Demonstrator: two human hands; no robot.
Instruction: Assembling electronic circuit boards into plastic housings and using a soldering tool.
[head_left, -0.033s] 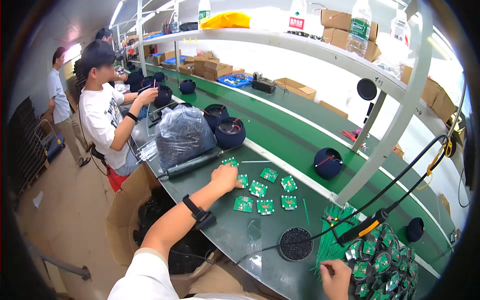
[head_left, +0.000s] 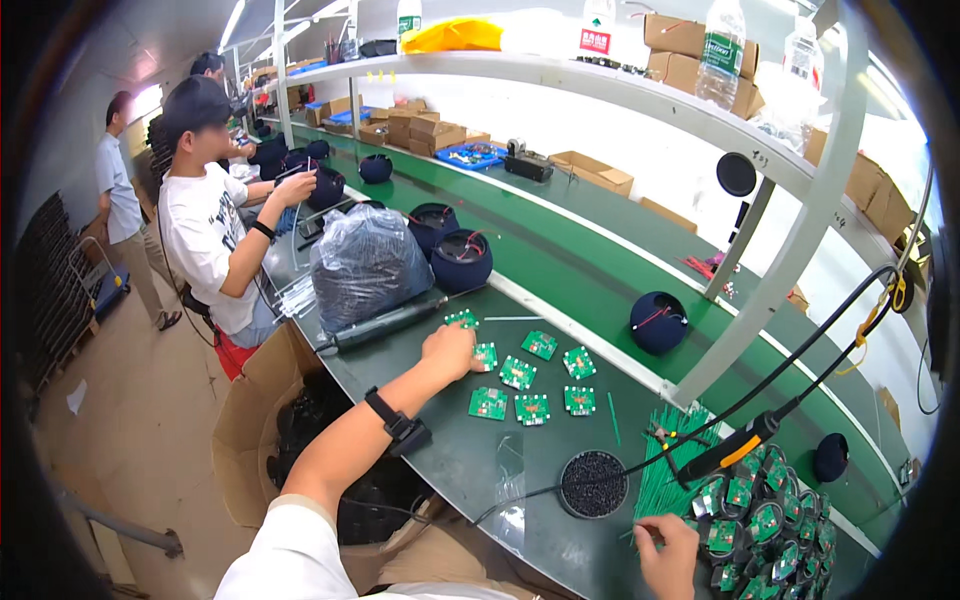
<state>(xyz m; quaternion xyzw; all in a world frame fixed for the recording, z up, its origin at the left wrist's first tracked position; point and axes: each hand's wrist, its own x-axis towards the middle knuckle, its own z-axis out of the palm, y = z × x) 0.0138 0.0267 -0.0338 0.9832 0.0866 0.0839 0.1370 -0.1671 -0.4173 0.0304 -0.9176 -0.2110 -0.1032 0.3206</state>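
Note:
My left hand [head_left: 447, 352] reaches over the dark green table with its fingers curled at the edge of a green circuit board [head_left: 484, 357]; part of the grip is hidden by the hand. Another small board [head_left: 461, 319] lies just beyond its knuckles. Several more boards [head_left: 518, 373] are spread to the right, flat on the table. Low in the view, my right hand [head_left: 668, 552] hovers by a bundle of thin green cable ties [head_left: 662, 490], thumb and forefinger bent with a gap between them. Beside it sits a heap of black coiled parts with green boards [head_left: 765, 525].
A round dish of black pellets [head_left: 593, 485] stands near my right hand. An orange-and-black corded tool [head_left: 735, 450] hangs over the ties. A stuffed plastic bag [head_left: 368, 268], dark round housings [head_left: 462, 260] and a green conveyor [head_left: 560, 290] lie beyond. A co-worker [head_left: 215, 200] works at left.
My right hand has shifted slightly up and left. The left hand keeps its place at the circuit board.

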